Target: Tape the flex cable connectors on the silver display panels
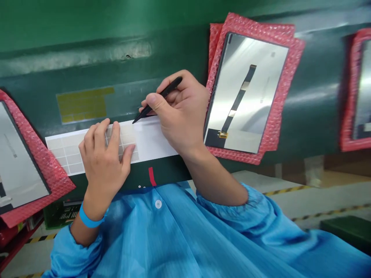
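Note:
A long white sheet of small grey rectangular stickers [152, 139] lies on the green bench. Several rows of stickers show at its left and middle, and its right part is bare. My left hand [104, 154] rests on the sheet, fingers spread and pressing it down. Between the thumb and fingers of my right hand [185, 112] is a pair of black pointed tweezers [168, 90]. Their tip is at the sheet's upper edge, just right of the left fingers. Part of the sheet is hidden under both hands.
To the right, a display panel [261, 116] with a flex cable lies on pink bubble wrap [291, 77]. Another wrapped panel [20, 154] is at the left, and one more [363, 88] at the right edge. A yellow sticker sheet [82, 105] lies behind my left hand.

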Demonstrator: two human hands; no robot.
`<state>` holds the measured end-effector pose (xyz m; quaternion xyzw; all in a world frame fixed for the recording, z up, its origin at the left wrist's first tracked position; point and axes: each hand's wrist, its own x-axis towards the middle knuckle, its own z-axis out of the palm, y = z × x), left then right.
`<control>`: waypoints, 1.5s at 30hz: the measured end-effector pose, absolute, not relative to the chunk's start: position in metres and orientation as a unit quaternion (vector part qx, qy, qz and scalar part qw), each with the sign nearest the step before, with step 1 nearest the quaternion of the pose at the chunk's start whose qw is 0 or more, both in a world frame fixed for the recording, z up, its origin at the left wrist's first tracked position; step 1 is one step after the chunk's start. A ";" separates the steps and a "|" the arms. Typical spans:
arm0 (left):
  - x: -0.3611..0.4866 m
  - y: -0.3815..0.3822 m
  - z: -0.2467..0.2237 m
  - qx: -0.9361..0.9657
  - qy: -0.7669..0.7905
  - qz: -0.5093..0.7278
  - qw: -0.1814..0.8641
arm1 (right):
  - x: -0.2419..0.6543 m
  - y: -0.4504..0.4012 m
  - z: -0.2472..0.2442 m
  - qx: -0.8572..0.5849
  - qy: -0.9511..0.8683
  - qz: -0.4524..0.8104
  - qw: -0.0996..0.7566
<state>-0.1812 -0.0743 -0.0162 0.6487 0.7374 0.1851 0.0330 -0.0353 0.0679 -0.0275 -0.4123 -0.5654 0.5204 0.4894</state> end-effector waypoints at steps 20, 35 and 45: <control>-0.185 -0.071 -0.017 0.646 0.737 0.195 0.036 | -0.050 0.062 -0.025 -0.370 -0.524 0.568 0.516; -0.086 -0.019 0.015 0.723 0.599 0.340 0.057 | 0.154 0.088 -0.001 -0.522 -0.462 0.453 0.556; -0.048 0.001 -0.006 0.731 0.601 0.311 0.088 | 0.139 0.083 -0.003 -0.569 -0.423 0.475 0.521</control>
